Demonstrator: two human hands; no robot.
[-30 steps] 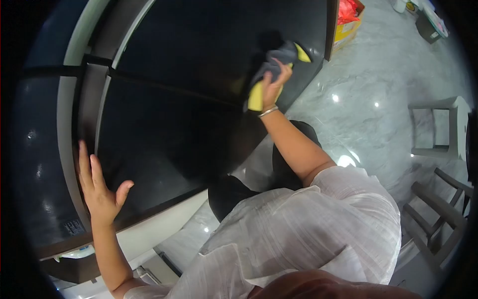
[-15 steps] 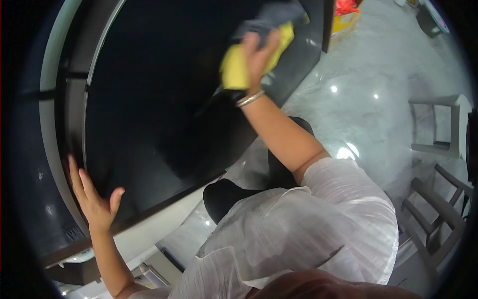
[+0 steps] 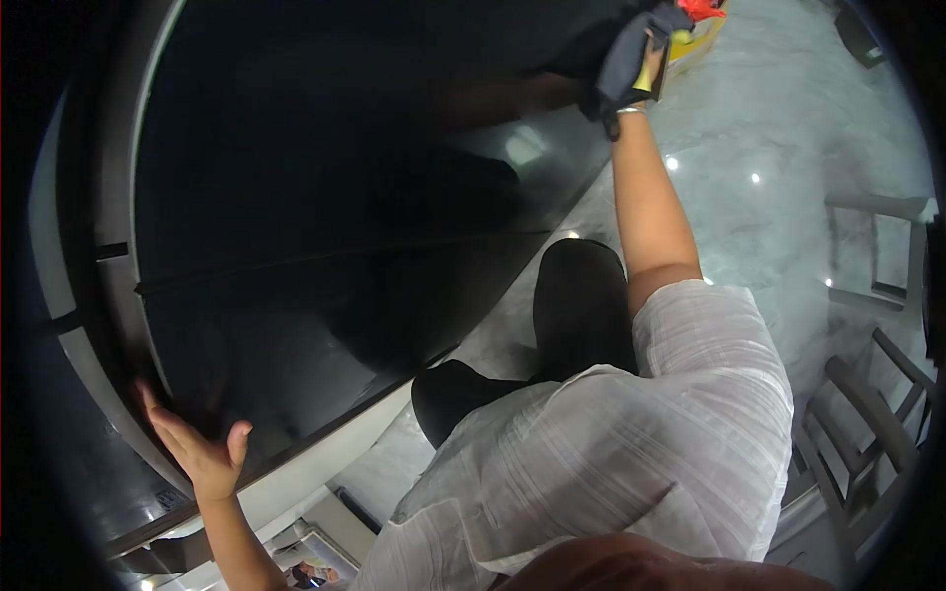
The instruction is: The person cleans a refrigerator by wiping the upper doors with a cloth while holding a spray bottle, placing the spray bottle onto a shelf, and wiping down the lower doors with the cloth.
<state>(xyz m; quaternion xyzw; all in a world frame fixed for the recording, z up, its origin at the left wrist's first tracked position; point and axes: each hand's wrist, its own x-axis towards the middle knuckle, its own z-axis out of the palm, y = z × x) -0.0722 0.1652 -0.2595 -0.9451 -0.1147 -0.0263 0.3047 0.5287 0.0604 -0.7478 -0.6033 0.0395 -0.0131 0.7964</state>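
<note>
A two-sided cloth [image 3: 621, 74], dark grey with some yellow, is gripped in my right hand [image 3: 650, 71] at the far right end of a glossy black surface [image 3: 325, 167]. The cloth covers much of that hand, though a few fingers show beside the yellow part. A bangle circles my right wrist. At the lower left, my left hand [image 3: 205, 458] is open, thumb spread apart. Its fingertips rest at the raised grey and dark rim [image 3: 118, 315] along the black surface, and nothing is in it.
A yellow box [image 3: 702, 39] with red plastic on top stands beyond the surface's right end. Grey chairs [image 3: 867, 414] are on the right, over a shiny grey floor [image 3: 759, 118]. My knees [image 3: 581, 305] are close to the surface's front edge.
My right hand has swept the cloth to the right, out to the surface's end. The view has shifted, and my left hand appears lower in it, still open at the rim.
</note>
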